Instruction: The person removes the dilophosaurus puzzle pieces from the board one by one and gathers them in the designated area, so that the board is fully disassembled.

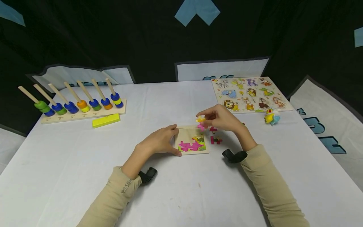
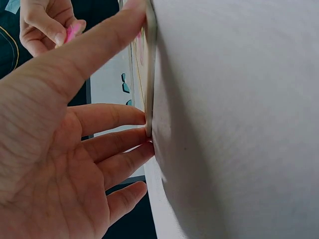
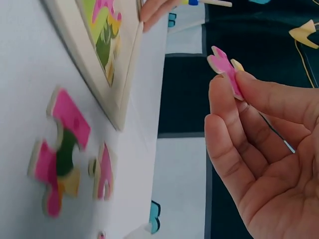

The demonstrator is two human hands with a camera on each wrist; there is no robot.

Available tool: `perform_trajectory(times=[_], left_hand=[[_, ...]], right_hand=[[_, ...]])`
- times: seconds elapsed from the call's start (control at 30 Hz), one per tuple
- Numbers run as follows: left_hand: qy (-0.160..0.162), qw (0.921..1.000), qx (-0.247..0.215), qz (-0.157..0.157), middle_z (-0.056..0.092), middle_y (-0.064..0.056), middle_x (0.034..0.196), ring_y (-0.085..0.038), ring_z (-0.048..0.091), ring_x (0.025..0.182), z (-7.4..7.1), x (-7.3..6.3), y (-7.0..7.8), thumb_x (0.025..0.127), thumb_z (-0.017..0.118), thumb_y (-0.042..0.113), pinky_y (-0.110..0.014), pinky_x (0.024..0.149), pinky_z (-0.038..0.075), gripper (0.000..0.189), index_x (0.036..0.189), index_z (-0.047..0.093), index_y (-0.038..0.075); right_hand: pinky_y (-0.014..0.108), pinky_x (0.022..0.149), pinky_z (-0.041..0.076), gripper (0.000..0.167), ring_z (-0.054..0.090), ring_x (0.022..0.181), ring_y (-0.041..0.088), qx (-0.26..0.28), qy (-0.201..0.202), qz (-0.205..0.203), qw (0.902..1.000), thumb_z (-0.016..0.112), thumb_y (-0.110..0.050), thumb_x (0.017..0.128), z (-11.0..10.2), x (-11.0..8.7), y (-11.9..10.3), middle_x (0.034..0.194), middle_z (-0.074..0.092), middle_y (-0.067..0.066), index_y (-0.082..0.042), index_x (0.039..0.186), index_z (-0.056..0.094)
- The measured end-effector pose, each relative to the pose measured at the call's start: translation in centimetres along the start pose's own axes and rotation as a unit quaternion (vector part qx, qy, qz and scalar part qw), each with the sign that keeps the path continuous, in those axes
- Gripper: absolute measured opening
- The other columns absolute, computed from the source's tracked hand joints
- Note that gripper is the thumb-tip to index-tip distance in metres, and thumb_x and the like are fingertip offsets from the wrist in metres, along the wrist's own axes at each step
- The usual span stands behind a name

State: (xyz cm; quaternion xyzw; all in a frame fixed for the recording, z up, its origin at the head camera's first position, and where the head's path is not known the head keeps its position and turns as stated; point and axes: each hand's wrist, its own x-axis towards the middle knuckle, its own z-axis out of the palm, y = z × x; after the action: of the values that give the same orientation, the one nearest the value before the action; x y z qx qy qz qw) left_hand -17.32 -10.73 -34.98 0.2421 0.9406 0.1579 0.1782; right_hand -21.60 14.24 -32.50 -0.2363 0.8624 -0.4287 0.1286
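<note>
A small wooden puzzle board [image 1: 185, 134] lies on the table, with pink, green and yellow pieces fitted along its near and right parts. My left hand [image 1: 158, 140] rests at its left side, the thumb near one corner and the straight fingers touching the edge, as the left wrist view shows. Above the board's far right corner, my right hand [image 1: 219, 119] pinches a pink and yellow puzzle piece [image 3: 224, 67] between thumb and fingertips. Two loose pieces lie right of the board: a pink and green one [image 1: 216, 140] and a smaller pink one [image 3: 104, 172].
A peg counting stand [image 1: 68, 117] with coloured rings stands at the back left, a yellow block [image 1: 106, 120] before it. An animal puzzle board [image 1: 244, 94] lies at the back right, beside a small yellow and blue toy [image 1: 271, 117]. White cloth covers the table [image 1: 181, 195].
</note>
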Motion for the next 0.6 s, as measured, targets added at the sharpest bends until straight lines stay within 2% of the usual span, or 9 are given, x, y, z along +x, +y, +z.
perform_trajectory(times=[0.1, 0.23, 0.37, 0.47, 0.6], left_hand=[[0.002, 1.0000, -0.001, 0.001, 0.033, -0.017, 0.154, -0.032, 0.035, 0.142, 0.0, 0.0, 0.0, 0.071, 0.083, 0.042, -0.044, 0.117, 0.031, 0.074, 0.127, 0.054, 0.002], [0.003, 1.0000, -0.003, 0.000, 0.033, -0.017, 0.154, -0.032, 0.035, 0.142, 0.1, -0.1, 0.0, 0.071, 0.083, 0.042, -0.044, 0.117, 0.031, 0.073, 0.126, 0.054, 0.002], [0.001, 1.0000, -0.001, 0.000, 0.033, -0.017, 0.154, -0.033, 0.034, 0.142, 0.1, -0.1, 0.0, 0.071, 0.083, 0.042, -0.044, 0.117, 0.031, 0.076, 0.129, 0.053, 0.001], [0.001, 1.0000, 0.000, 0.001, 0.032, -0.018, 0.154, -0.033, 0.033, 0.142, 0.1, -0.1, 0.1, 0.071, 0.083, 0.042, -0.044, 0.117, 0.030, 0.077, 0.129, 0.053, 0.001], [0.000, 1.0000, -0.001, -0.001, 0.033, -0.018, 0.154, -0.033, 0.034, 0.142, 0.0, -0.1, 0.1, 0.071, 0.083, 0.042, -0.044, 0.117, 0.031, 0.072, 0.125, 0.055, 0.002]], right_hand=[[0.025, 0.060, 0.052, 0.032, 0.068, 0.076, 0.035, -0.004, 0.026, 0.013, 0.9996, 0.065, -0.002, 0.085, -0.9, -0.5, 0.2, 0.085, 0.069, 0.015, 0.001, 0.117, 0.068], [0.022, 0.058, 0.048, 0.032, 0.066, 0.074, 0.035, -0.013, 0.063, 0.020, 0.9977, 0.064, 0.000, 0.084, -2.2, -1.3, 0.8, 0.082, 0.068, 0.016, 0.002, 0.116, 0.067], [0.021, 0.056, 0.046, 0.031, 0.063, 0.067, 0.025, -0.014, 0.086, 0.023, 0.9959, 0.065, 0.000, 0.084, -3.5, -2.2, 1.6, 0.079, 0.064, 0.015, 0.004, 0.115, 0.067], [0.021, 0.055, 0.045, 0.033, 0.059, 0.065, 0.018, -0.019, 0.091, 0.039, 0.9949, 0.066, -0.002, 0.084, -4.4, -3.0, 2.3, 0.079, 0.062, 0.013, 0.005, 0.115, 0.065], [0.021, 0.055, 0.045, 0.033, 0.056, 0.065, 0.013, -0.032, 0.071, 0.067, 0.9947, 0.068, -0.003, 0.083, -5.5, -4.0, 3.2, 0.078, 0.061, 0.009, 0.006, 0.114, 0.065]])
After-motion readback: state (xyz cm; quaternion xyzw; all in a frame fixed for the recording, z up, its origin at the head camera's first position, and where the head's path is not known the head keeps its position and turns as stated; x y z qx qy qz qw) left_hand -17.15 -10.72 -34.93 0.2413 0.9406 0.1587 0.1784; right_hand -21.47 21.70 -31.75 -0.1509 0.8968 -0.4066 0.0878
